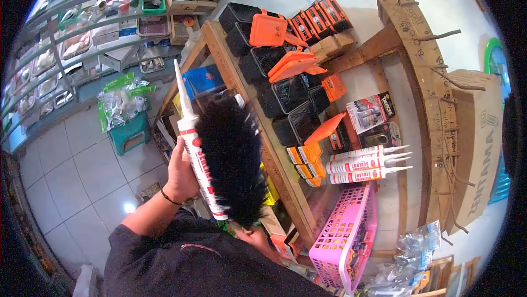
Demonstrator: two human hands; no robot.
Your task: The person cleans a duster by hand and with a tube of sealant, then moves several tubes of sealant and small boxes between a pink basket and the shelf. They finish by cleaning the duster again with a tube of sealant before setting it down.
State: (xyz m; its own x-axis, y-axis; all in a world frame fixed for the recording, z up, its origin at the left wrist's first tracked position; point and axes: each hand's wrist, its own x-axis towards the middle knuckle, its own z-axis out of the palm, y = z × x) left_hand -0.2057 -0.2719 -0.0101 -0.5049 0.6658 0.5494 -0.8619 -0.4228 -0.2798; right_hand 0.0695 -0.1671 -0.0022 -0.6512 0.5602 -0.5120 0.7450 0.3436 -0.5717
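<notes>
In the head view, my left hand (185,173) is closed around a white silicone sealant tube (198,157) with red bands and a long pointed nozzle. My right hand (257,240) is lower down, its fingers curled at the base of a fluffy black duster (230,160); the handle is mostly hidden. The duster's bristles are blurred and lie right beside the tube, covering part of its edge. Several similar sealant tubes (357,166) stand together on the wooden shelf (258,116), near orange-and-black boxes (305,162).
Black bins (291,97) with orange lids line the shelf. A pink basket (336,231) is near the tubes. Metal hooks stick out from a wooden beam (422,77). A green stool (130,135) bearing plastic-wrapped goods stands on the tiled floor (82,182), beside a glass display case (88,44).
</notes>
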